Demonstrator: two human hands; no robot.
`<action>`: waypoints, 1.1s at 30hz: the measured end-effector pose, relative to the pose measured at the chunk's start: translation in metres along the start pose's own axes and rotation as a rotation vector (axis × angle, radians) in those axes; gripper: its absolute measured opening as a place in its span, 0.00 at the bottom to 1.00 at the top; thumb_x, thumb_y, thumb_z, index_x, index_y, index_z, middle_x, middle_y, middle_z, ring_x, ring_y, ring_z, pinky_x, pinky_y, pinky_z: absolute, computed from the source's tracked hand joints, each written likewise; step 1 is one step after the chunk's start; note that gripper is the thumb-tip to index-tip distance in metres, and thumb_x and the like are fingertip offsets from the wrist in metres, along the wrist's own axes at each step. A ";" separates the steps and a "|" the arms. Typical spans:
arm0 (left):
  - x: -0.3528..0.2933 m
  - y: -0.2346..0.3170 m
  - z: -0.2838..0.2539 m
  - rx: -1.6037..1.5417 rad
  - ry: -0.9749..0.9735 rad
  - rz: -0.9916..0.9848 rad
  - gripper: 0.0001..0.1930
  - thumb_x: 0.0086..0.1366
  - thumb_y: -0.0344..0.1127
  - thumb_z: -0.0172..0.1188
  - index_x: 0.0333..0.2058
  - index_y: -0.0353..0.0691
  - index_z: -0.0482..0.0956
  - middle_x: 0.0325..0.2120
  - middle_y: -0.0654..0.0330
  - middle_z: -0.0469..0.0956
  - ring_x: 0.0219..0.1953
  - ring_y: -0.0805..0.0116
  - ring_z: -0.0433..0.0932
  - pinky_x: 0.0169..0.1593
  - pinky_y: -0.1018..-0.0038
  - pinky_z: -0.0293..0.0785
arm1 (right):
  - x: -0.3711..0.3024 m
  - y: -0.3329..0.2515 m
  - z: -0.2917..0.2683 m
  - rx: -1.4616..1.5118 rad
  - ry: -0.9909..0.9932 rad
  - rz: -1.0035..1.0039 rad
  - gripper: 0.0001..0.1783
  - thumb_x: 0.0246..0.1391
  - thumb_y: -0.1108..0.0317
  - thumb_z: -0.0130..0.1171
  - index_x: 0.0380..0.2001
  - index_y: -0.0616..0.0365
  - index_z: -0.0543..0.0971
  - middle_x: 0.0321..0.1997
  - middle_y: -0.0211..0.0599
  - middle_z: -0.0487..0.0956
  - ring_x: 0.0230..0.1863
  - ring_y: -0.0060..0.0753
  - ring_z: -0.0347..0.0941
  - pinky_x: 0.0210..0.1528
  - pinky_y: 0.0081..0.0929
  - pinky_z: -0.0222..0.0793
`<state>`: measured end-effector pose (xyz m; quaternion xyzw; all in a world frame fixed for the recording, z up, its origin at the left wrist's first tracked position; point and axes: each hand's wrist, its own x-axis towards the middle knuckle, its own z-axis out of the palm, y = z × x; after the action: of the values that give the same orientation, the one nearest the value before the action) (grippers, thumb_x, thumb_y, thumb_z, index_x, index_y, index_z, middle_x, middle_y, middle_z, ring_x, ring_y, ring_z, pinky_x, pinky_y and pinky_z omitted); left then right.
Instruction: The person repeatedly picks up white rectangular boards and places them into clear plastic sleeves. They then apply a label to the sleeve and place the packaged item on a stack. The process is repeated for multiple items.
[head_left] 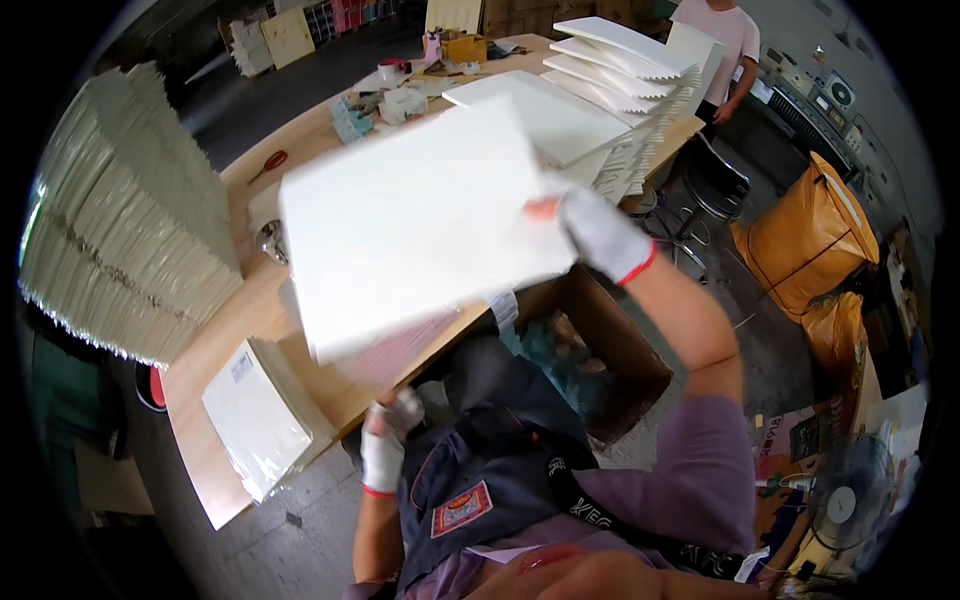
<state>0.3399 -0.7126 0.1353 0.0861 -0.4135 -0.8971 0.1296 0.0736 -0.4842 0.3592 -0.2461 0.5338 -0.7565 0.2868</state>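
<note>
A large white rectangular board, slightly blurred, is held up over the table. My right hand, in a white glove with a red cuff and bare fingertips, grips its right edge with the thumb on top. My left hand, gloved the same way, is low at the table's near edge, its fingers curled; what they hold, if anything, I cannot make out. Just above it lies a see-through pinkish sheet, partly under the board. Left of that, a stack of white boards in clear wrap rests on the table.
The wooden table runs diagonally. A tall stack of wrapped sheets stands left. Red-handled scissors and fanned white boards lie farther back. An open cardboard box is below; a stool and another person are beyond.
</note>
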 end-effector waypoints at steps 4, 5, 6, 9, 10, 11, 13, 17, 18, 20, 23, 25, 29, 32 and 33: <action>0.013 0.048 0.003 -0.008 0.330 0.213 0.25 0.65 0.49 0.44 0.53 0.37 0.65 0.46 0.54 0.72 0.46 0.57 0.74 0.49 0.64 0.73 | -0.023 0.070 0.010 -0.530 -0.312 0.069 0.20 0.51 0.74 0.51 0.48 0.70 0.66 0.34 0.32 0.69 0.33 0.20 0.66 0.44 0.20 0.64; 0.016 0.047 -0.016 0.019 0.355 0.116 0.22 0.64 0.44 0.48 0.50 0.35 0.66 0.41 0.55 0.74 0.43 0.60 0.75 0.46 0.68 0.74 | -0.020 0.088 0.003 -0.651 -0.371 0.051 0.14 0.53 0.71 0.51 0.41 0.68 0.67 0.30 0.33 0.69 0.31 0.23 0.65 0.39 0.22 0.64; 0.020 0.053 -0.011 0.426 0.362 0.109 0.20 0.61 0.40 0.54 0.48 0.34 0.68 0.38 0.58 0.75 0.41 0.65 0.75 0.44 0.71 0.73 | -0.017 0.108 -0.007 -0.770 -0.423 0.031 0.11 0.55 0.68 0.51 0.34 0.66 0.68 0.26 0.34 0.68 0.29 0.26 0.65 0.35 0.24 0.63; 0.026 0.071 0.005 0.461 0.260 0.202 0.17 0.59 0.35 0.57 0.45 0.32 0.71 0.36 0.59 0.76 0.36 0.70 0.75 0.40 0.73 0.72 | 0.007 0.166 -0.024 -0.760 -0.310 -0.033 0.13 0.54 0.63 0.52 0.30 0.64 0.68 0.24 0.41 0.69 0.27 0.30 0.66 0.34 0.28 0.63; 0.032 0.073 -0.001 0.522 0.281 0.256 0.17 0.58 0.34 0.57 0.44 0.32 0.71 0.35 0.58 0.76 0.35 0.70 0.75 0.40 0.74 0.72 | 0.017 0.175 -0.024 -0.800 -0.284 0.023 0.15 0.54 0.61 0.53 0.32 0.65 0.69 0.24 0.43 0.70 0.28 0.30 0.67 0.35 0.28 0.64; 0.041 0.074 -0.007 0.582 0.304 0.311 0.16 0.58 0.34 0.58 0.43 0.32 0.72 0.34 0.58 0.76 0.34 0.70 0.75 0.39 0.74 0.72 | 0.026 0.187 -0.028 -0.835 -0.241 0.008 0.16 0.52 0.61 0.54 0.35 0.65 0.72 0.25 0.42 0.73 0.30 0.32 0.70 0.36 0.29 0.64; 0.056 0.073 -0.010 0.985 0.477 0.282 0.13 0.54 0.32 0.61 0.36 0.29 0.76 0.31 0.57 0.77 0.34 0.72 0.74 0.37 0.77 0.70 | 0.032 0.192 -0.020 -0.734 -0.111 -0.092 0.16 0.50 0.63 0.55 0.35 0.66 0.72 0.26 0.38 0.74 0.30 0.31 0.70 0.35 0.27 0.64; 0.075 0.051 -0.049 1.027 0.541 0.299 0.14 0.48 0.32 0.68 0.33 0.31 0.79 0.27 0.61 0.79 0.30 0.75 0.74 0.36 0.78 0.71 | 0.059 0.240 -0.016 -0.393 -0.064 -0.062 0.22 0.45 0.69 0.59 0.44 0.67 0.69 0.32 0.40 0.74 0.33 0.27 0.72 0.38 0.23 0.66; 0.073 0.043 -0.046 0.841 0.540 0.262 0.14 0.47 0.32 0.69 0.33 0.32 0.79 0.27 0.61 0.79 0.29 0.75 0.75 0.37 0.78 0.71 | 0.060 0.249 -0.012 -0.388 -0.026 -0.087 0.23 0.45 0.66 0.59 0.45 0.66 0.69 0.34 0.41 0.75 0.35 0.29 0.73 0.39 0.25 0.67; 0.071 0.028 -0.055 0.836 0.548 0.311 0.14 0.48 0.32 0.69 0.34 0.34 0.78 0.28 0.61 0.79 0.30 0.75 0.75 0.37 0.77 0.71 | 0.064 0.260 -0.007 -0.475 -0.035 -0.082 0.25 0.45 0.62 0.61 0.46 0.63 0.69 0.37 0.42 0.77 0.38 0.33 0.73 0.42 0.28 0.67; 0.078 0.021 -0.048 0.801 0.570 0.367 0.14 0.48 0.32 0.68 0.34 0.34 0.78 0.29 0.61 0.79 0.31 0.75 0.75 0.37 0.77 0.71 | 0.065 0.267 -0.016 -0.674 0.005 0.029 0.28 0.45 0.58 0.61 0.46 0.62 0.68 0.38 0.42 0.77 0.39 0.36 0.73 0.43 0.30 0.66; 0.072 0.023 -0.051 0.772 0.628 0.357 0.15 0.48 0.32 0.68 0.34 0.34 0.77 0.29 0.61 0.79 0.31 0.75 0.75 0.37 0.78 0.71 | 0.047 0.218 0.017 -0.789 0.016 0.142 0.27 0.45 0.56 0.61 0.45 0.61 0.70 0.37 0.42 0.78 0.39 0.36 0.73 0.43 0.30 0.66; 0.070 0.035 -0.019 0.737 0.626 0.377 0.14 0.49 0.32 0.68 0.34 0.34 0.77 0.29 0.62 0.79 0.31 0.75 0.75 0.37 0.77 0.71 | 0.024 0.193 0.003 -1.199 -0.091 0.079 0.17 0.50 0.57 0.56 0.36 0.60 0.76 0.32 0.45 0.78 0.35 0.41 0.76 0.39 0.33 0.67; 0.071 0.040 -0.012 0.860 0.509 0.226 0.18 0.51 0.34 0.66 0.40 0.33 0.75 0.32 0.59 0.79 0.33 0.74 0.74 0.38 0.77 0.71 | -0.014 0.180 -0.027 -1.090 -0.248 0.030 0.14 0.53 0.62 0.52 0.36 0.62 0.76 0.28 0.49 0.77 0.32 0.44 0.76 0.36 0.32 0.68; 0.072 0.047 0.005 0.909 0.458 0.125 0.19 0.52 0.35 0.65 0.42 0.34 0.73 0.33 0.58 0.78 0.34 0.73 0.74 0.39 0.77 0.71 | -0.028 0.183 -0.035 -0.830 -0.211 -0.048 0.14 0.53 0.64 0.52 0.39 0.63 0.75 0.30 0.47 0.78 0.33 0.39 0.77 0.37 0.28 0.68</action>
<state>0.2780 -0.7603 0.1710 0.3031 -0.7271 -0.5754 0.2198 0.1013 -0.4896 0.1724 -0.4292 0.7546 -0.4548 0.1989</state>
